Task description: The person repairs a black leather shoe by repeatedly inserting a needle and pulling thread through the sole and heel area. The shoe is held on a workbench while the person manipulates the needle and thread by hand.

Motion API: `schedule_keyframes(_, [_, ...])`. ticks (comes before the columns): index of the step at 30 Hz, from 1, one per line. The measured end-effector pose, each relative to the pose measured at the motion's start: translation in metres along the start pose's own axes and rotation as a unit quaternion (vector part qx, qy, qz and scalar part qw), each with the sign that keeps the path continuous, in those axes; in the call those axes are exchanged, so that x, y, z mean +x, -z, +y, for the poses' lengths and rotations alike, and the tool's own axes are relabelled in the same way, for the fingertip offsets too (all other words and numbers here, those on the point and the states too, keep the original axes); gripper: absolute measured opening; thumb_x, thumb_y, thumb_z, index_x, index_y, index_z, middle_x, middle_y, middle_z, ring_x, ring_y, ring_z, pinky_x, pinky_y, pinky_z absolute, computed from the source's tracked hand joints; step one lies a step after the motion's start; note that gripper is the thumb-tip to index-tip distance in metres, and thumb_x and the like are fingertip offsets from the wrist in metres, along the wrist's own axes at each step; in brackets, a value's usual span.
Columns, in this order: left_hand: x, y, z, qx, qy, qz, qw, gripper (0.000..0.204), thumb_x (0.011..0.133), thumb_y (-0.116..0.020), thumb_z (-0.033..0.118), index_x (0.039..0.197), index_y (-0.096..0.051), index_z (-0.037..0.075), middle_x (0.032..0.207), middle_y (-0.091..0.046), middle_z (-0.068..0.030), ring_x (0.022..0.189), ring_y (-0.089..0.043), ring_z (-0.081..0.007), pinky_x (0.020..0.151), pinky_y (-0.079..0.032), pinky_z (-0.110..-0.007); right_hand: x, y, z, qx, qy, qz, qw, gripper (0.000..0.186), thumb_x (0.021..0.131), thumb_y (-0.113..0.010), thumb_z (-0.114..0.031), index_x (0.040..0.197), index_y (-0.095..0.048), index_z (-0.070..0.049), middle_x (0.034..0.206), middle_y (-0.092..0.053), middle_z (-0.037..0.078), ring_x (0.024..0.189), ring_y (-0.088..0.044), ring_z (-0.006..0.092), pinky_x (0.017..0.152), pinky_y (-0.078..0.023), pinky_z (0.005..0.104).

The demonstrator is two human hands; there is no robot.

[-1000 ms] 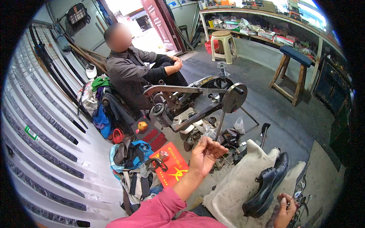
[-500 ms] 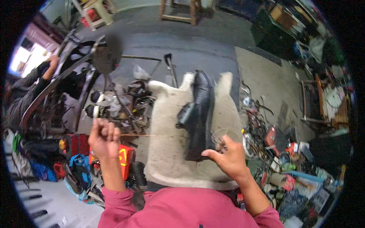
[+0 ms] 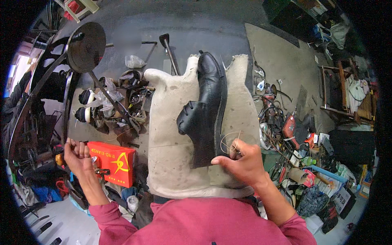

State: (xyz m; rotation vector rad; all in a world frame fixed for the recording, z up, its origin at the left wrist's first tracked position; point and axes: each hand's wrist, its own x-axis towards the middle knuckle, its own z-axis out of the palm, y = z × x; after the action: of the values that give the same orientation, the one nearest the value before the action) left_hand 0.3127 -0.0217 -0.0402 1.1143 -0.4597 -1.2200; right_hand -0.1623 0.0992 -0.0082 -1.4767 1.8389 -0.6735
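A black lace-up leather shoe (image 3: 209,87) lies on a stained cream cloth (image 3: 169,151) spread over my lap, toe pointing away from me. Beside its heel, my right hand (image 3: 243,159) is closed with curled fingers around thin pale thread (image 3: 222,143), which forms a loose loop above them. Something small and dark shows between those fingers, but I cannot make out what. Out to the left, my left hand (image 3: 80,159) is closed in a pinch near a red-orange box (image 3: 118,163). The thread's run toward this hand is barely visible now.
A black metal machine with a round plate (image 3: 86,47) stands at left, bags and small parts beneath it. A red power tool (image 3: 289,126), cables and mixed clutter lie at right. A dark post (image 3: 165,45) rises beyond the cloth. A wooden frame (image 3: 343,90) stands far right.
My left hand has moved farther out to the left, away from the shoe, drawing the thread. My right hand stays by the heel. The view has shifted, showing more of the red-orange box.
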Motion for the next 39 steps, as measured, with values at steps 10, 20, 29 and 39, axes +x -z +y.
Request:
schedule_keyframes(10, [-0.048, 0.017, -0.047, 0.174, 0.129, 0.018, 0.976, 0.023, 0.098, -0.056, 0.03, 0.079, -0.048, 0.021, 0.065, -0.038, 0.0063, 0.052, -0.041, -0.0075, 0.045, -0.046, -0.026, -0.004, 0.005, 0.008, -0.096, 0.009, -0.002, 0.995, 0.057, 0.064, -0.09, -0.046, 0.066, -0.05, -0.006, 0.054, -0.055, 0.008, 0.047, -0.046, 0.0224, 0.049, -0.043, 0.0363])
schedule_keyframes(20, [-0.095, -0.169, 0.074, 0.266, -0.649, -0.037, 0.712, 0.047, 0.09, -0.063, 0.006, 0.132, -0.041, 0.004, 0.131, -0.049, -0.0224, 0.123, -0.05, -0.0334, 0.107, -0.038, -0.044, -0.021, 0.016, -0.027, 0.053, 0.009, -0.001, 0.999, 0.034, 0.078, -0.084, -0.016, 0.075, -0.053, -0.002, 0.06, -0.052, 0.005, 0.056, -0.043, 0.014, 0.055, -0.04, 0.0314])
schedule_keyframes(29, [-0.176, -0.197, -0.095, 0.225, 0.121, -0.339, 0.905, 0.034, 0.098, -0.063, 0.018, 0.124, -0.045, 0.006, 0.116, -0.06, -0.0082, 0.107, -0.06, -0.0153, 0.095, -0.048, -0.031, -0.026, 0.026, -0.023, 0.062, 0.048, -0.017, 0.997, 0.031, 0.082, -0.08, -0.016, 0.078, -0.054, -0.001, 0.06, -0.05, 0.004, 0.058, -0.044, 0.0144, 0.056, -0.04, 0.0325])
schedule_keyframes(39, [-0.181, -0.192, -0.14, 0.176, 0.129, -0.428, 0.877, 0.043, 0.095, -0.065, 0.013, 0.128, -0.039, 0.004, 0.122, -0.049, -0.0094, 0.12, -0.053, -0.0199, 0.105, -0.044, -0.035, -0.026, 0.027, -0.01, 0.116, 0.03, -0.049, 0.992, 0.024, 0.085, -0.078, -0.01, 0.083, -0.055, -0.003, 0.064, -0.052, 0.0, 0.059, -0.045, 0.0096, 0.055, -0.04, 0.0274])
